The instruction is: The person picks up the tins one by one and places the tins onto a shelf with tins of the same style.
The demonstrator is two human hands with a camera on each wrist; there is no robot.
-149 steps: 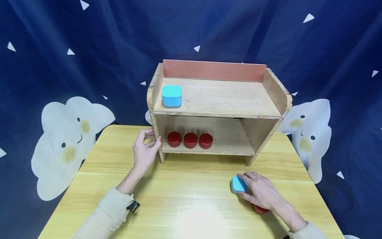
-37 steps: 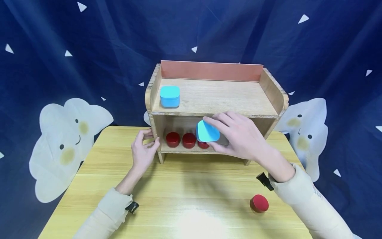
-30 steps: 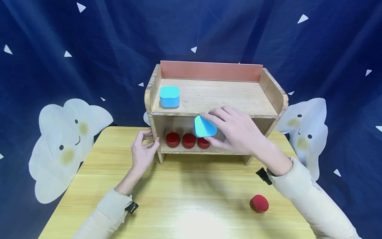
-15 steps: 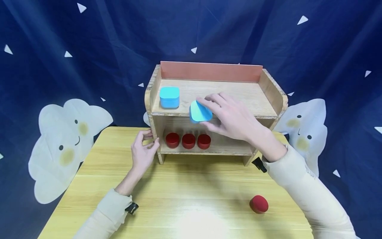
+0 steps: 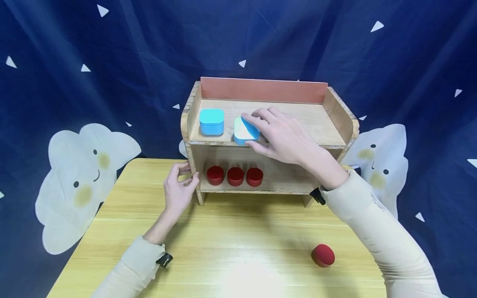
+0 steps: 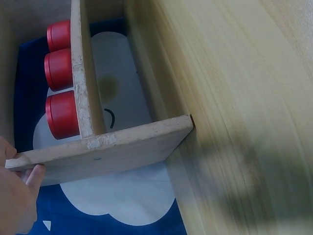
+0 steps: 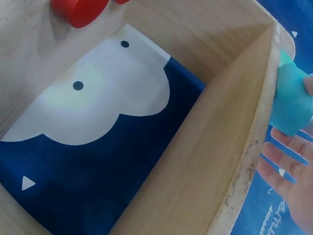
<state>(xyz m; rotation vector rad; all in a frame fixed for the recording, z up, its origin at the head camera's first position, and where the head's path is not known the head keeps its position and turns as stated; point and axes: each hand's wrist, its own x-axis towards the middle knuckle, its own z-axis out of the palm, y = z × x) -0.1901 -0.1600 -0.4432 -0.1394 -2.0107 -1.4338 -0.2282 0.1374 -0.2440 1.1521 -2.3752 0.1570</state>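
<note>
My right hand (image 5: 281,134) holds a light blue rounded-square box (image 5: 246,131) between thumb and fingers at the front edge of the top shelf (image 5: 290,120). In the right wrist view that box (image 7: 291,100) shows at the right, just past the shelf board. A second blue box (image 5: 212,122) stands on the top shelf at its left end, a small gap from the held one. My left hand (image 5: 179,188) pinches the front edge of the wooden rack's left side panel (image 6: 98,154). Three red round tins (image 5: 235,176) stand in a row on the lower shelf.
Another red round tin (image 5: 323,255) stands on the wooden table (image 5: 208,248) at the right front. A pinkish back panel (image 5: 264,90) rises behind the top shelf. A dark blue curtain (image 5: 149,62) with white cloud shapes hangs behind.
My right hand has lifted the blue box from the table on the right, up past the lower shelf to the top shelf's front edge. My left hand stays on the side panel.
</note>
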